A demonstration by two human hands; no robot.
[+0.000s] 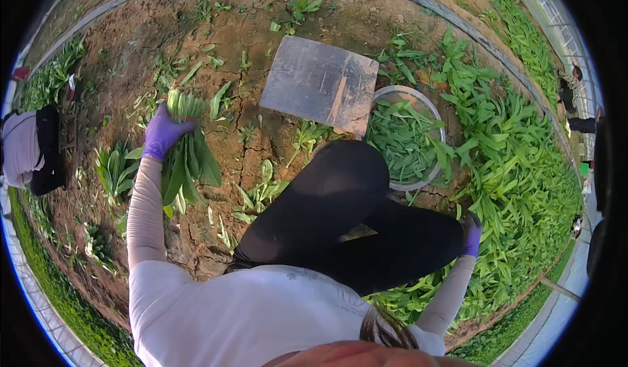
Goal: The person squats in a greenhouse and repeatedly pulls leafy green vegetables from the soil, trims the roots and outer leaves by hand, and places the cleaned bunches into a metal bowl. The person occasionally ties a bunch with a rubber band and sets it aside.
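Observation:
My left hand [163, 130], in a purple glove, grips a bundle of long-leaved greens [192, 158] near its pale cut stems. A thin red band [181, 117] circles the stems, and the leaves hang toward me above the bare soil. On the other side, my right hand [472, 235], also gloved in purple, is beside my bent knee at the edge of the standing leafy plants [520, 170]. Its fingers are dark and partly hidden, so I cannot tell whether they hold anything. A round clear tub [443, 134] of loose green leaves lies beyond my knees.
A flat grey board [314, 80] smeared with soil lies beside the tub. More bunches of greens [115, 170] and loose leaves rest on the cracked soil [235, 156] at left. Another person [24, 146] crouches at the far left. A grey hose or pipe [456, 18] runs across the far side.

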